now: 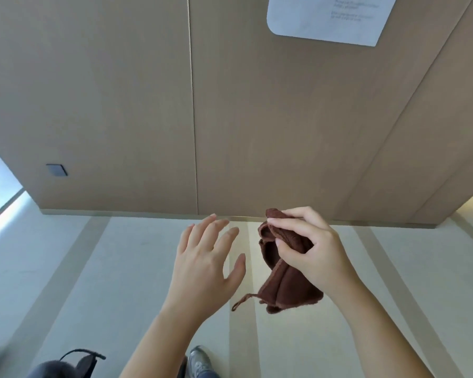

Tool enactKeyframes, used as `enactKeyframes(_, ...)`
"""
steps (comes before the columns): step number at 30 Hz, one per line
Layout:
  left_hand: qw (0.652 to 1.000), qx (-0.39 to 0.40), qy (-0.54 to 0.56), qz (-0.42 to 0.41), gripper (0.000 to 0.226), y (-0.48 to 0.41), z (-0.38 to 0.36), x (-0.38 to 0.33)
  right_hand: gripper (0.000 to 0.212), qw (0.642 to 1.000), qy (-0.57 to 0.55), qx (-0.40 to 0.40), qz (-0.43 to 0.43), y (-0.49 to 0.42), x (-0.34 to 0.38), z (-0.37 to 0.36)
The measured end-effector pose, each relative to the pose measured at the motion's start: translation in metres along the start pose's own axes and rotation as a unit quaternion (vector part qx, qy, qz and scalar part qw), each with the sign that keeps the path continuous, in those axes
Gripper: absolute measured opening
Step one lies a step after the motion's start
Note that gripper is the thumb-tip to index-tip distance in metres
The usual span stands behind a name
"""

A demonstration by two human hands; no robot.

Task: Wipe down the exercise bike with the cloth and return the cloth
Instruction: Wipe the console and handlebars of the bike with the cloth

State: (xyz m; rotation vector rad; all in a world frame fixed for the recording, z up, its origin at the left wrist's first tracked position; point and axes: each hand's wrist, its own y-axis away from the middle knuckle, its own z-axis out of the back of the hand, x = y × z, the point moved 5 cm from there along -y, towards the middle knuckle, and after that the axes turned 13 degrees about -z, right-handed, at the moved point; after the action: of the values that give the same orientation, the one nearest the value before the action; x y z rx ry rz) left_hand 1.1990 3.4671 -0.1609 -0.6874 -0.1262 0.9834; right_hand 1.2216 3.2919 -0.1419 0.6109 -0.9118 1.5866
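Nearest you, by your shoe (201,362), a dark strapped part (79,362) shows at the lower left; it may be a pedal of the exercise bike, though I cannot tell. Your left hand (205,266) is spread wide and holds nothing, likely poised to catch a free edge. Just beside it, your right hand (309,252) pinches the bunched brown cloth (287,285) between thumb and curled fingers near the top, so the rest hangs free with its hanging loop (243,300) dangling, handy for rehanging. Beyond stands the wooden wall panel (120,105) with a paper notice (328,17).
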Motion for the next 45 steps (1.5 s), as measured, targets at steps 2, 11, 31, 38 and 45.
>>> enactKeyframes(2,1.0,-0.008,-0.011,0.023,0.039,-0.014,-0.009,0.037,0.035,1.0,-0.014,0.02,0.013,-0.041,0.001,-0.025)
enactKeyframes(11,0.981,-0.038,-0.091,0.167,0.034,-0.062,0.004,0.233,0.036,0.983,-0.042,0.148,0.099,-0.236,0.067,-0.176)
enactKeyframes(31,0.829,-0.13,-0.369,0.401,0.04,-0.041,0.134,0.457,0.036,0.821,-0.204,0.433,0.311,-0.398,0.252,-0.468)
enactKeyframes(38,0.743,-0.159,-0.459,0.461,0.039,-0.052,0.183,0.502,0.035,0.726,-0.254,0.497,0.402,-0.434,0.333,-0.534)
enactKeyframes(45,0.635,-0.182,-0.536,0.526,0.042,-0.018,0.22,0.477,0.033,0.64,-0.298,0.567,0.425,-0.394,0.382,-0.576)
